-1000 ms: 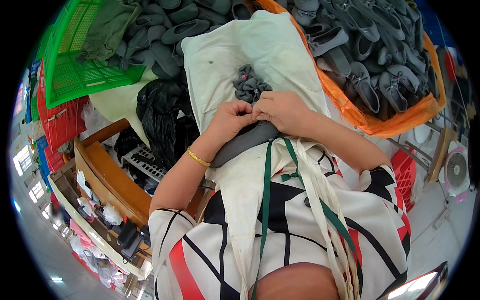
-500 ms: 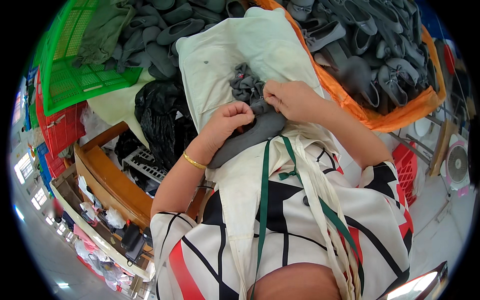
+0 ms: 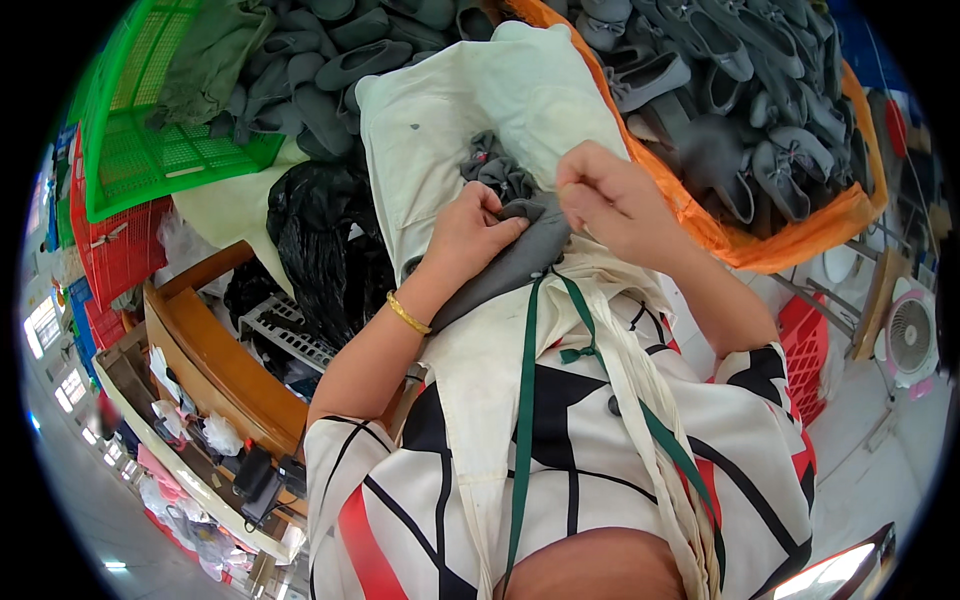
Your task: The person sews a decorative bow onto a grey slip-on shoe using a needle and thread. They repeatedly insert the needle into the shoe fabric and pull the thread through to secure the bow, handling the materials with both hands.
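Observation:
A grey slip-on shoe (image 3: 497, 277) lies across my lap, against the cream apron (image 3: 465, 390). My left hand (image 3: 468, 238) is closed on the shoe's upper edge, thumb and fingers pinching the fabric near its right end. Just right of that end, my right hand (image 3: 622, 212) is raised slightly off the shoe with its fingers pinched. Whatever those fingers hold, if anything, is too small to make out. Beyond my hands, a small heap of grey fabric bows (image 3: 492, 165) rests on the white cloth-covered surface (image 3: 415, 160).
At the back left, grey shoes (image 3: 330, 70) lie piled by a green crate (image 3: 125, 150). An orange sack (image 3: 740, 245) full of grey shoes stands at the right. Black plastic (image 3: 325, 225) and a wooden drawer unit (image 3: 225, 345) are to my left; a fan (image 3: 908, 335) stands far right.
My right hand has lifted away from the shoe and shifted right. The left hand has moved slightly right along the shoe's edge and now pinches the fabric nearer its right end.

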`<state>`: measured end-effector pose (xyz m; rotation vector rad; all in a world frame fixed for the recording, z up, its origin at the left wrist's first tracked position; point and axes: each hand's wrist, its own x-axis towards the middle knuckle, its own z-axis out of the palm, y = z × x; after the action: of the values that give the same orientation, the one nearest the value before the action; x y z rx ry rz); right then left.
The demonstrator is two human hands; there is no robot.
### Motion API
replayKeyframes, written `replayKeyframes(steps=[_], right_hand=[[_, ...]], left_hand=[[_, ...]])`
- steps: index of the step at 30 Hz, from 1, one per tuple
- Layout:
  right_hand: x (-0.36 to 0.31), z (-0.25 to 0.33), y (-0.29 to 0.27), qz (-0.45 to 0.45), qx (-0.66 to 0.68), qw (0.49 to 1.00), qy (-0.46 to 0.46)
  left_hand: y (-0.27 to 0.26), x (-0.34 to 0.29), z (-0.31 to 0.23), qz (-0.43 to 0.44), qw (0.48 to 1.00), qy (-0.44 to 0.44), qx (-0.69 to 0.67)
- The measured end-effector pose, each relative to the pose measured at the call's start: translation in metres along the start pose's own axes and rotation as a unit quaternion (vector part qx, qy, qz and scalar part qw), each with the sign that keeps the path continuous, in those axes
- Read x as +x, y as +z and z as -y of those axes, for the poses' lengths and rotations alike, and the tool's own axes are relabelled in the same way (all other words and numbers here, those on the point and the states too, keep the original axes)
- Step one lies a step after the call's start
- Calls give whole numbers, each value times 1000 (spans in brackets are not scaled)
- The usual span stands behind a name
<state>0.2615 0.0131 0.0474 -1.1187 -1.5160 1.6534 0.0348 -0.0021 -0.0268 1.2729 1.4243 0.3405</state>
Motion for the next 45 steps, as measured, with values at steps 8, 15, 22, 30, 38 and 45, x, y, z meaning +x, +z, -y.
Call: replayKeyframes(steps=[8, 15, 22, 30, 38, 45], right_hand=[[-14, 22, 5, 73, 108, 991, -10], [-14, 34, 16, 209, -3, 978, 30], [5, -27, 18, 35, -311, 948, -63], [14, -29, 21, 64, -429, 897, -89], [15, -47, 21, 52, -350, 929, -107], [17, -49, 30, 53, -279, 949, -140]], left_hand=[[-16, -4, -15, 20, 999, 16, 34], [-9, -13, -31, 76, 991, 81, 72], [-17, -30, -33, 46, 996, 55, 57], [-16, -28, -26, -3, 984, 165, 73], [-18, -10, -2, 76, 989, 61, -111], [-17, -13, -7, 107, 970, -36, -216]])
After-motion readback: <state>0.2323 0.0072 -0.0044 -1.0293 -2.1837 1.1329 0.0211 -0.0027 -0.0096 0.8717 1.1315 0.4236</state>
